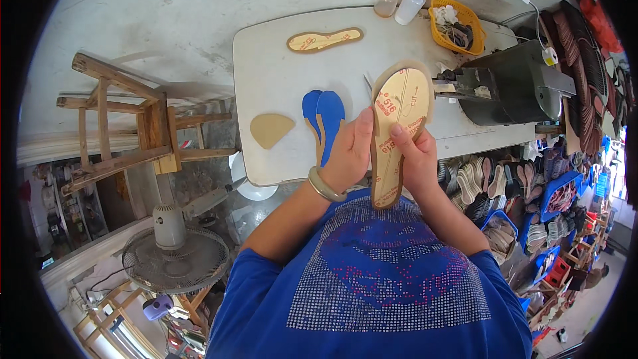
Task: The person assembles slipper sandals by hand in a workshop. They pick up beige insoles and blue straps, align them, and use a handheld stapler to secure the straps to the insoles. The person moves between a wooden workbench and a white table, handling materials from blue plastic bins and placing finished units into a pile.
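From my remote seat I pick out, at far left, a wooden stool [159, 133] and, below it, a grey fan [176, 259]. Next comes the white desk [256, 86], with a tan wedge-shaped piece [271, 130] near its left end. Further along, a flat insole [324, 40] with yellow, red-printed backing lies toward the far side, and 2 blue-topped insoles [329, 112] overlap nearer to me.

My left hand [351, 149], a pale bangle [325, 186] on its wrist, lies against the left edge of the held insole [401, 96]. The thumb runs along that edge; the other fingers are hidden, so I cannot tell whether they pinch. The held insole is over the desk's near side, wide end away from me, narrow end over the blue shirt [399, 252], yellow backing facing up.

Beyond it stand 2 bottles: a red-nozzled bottle [385, 4], then a blue-capped bottle [411, 6]. My right hand [419, 159] pinches the held insole, thumb pressed on its face, fingers behind. Further right are a yellow basket [476, 23], a dark green machine [522, 86] and, below, rows of footwear [492, 179].
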`<state>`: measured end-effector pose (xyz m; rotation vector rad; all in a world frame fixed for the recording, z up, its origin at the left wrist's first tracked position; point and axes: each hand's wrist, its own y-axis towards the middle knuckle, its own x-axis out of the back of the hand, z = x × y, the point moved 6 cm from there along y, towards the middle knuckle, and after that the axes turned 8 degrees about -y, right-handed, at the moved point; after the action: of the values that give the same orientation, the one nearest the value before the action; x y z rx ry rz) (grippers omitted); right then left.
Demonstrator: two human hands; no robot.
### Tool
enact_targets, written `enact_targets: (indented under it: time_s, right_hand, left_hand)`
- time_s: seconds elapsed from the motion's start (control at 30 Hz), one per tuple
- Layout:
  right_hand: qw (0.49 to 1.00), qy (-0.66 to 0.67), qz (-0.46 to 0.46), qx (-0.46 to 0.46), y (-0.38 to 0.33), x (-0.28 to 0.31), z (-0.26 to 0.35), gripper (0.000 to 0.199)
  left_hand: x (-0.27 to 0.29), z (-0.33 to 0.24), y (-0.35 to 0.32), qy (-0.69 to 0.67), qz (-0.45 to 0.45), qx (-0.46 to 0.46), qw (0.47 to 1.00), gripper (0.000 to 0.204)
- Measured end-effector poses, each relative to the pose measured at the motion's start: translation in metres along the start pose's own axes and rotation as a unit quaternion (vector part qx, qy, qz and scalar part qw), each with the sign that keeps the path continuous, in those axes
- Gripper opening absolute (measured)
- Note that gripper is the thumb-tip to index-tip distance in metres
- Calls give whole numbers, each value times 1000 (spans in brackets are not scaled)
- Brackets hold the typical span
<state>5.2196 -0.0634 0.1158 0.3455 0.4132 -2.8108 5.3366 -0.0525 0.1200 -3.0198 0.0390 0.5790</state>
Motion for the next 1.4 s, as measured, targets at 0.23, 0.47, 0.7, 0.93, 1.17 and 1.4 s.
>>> enact_targets:
  time_s: [0.23, 0.47, 0.7, 0.93, 1.17, 1.4]
  right_hand:
    - [985, -154, -43, 67, -4, 1, 12, 25]
    - [999, 24, -9, -47, 7, 16, 1, 26]
    - [985, -171, 26, -21, 17, 26, 5, 25]
    - [963, -249, -58, 81, 18, 43, 27, 24]
    - [986, -79, -90, 113, 20, 45, 31, 12]
    - [988, -27, -137, 73, 21, 53, 19, 12]
  left_hand:
    - [-1, 7, 6, 189, -91, -127, 969, 45]
    - [-16, 22, 9, -127, -8, 50, 991, 42]
    - [-2, 39, 13, -35, -34, 27, 998, 30]
    - [-14, 20, 16, -317, -59, 51, 945, 28]
    - [-19, 22, 11, -329, -60, 35, 942, 29]
    - [-23, 25, 6, -309, -114, -8, 944, 29]
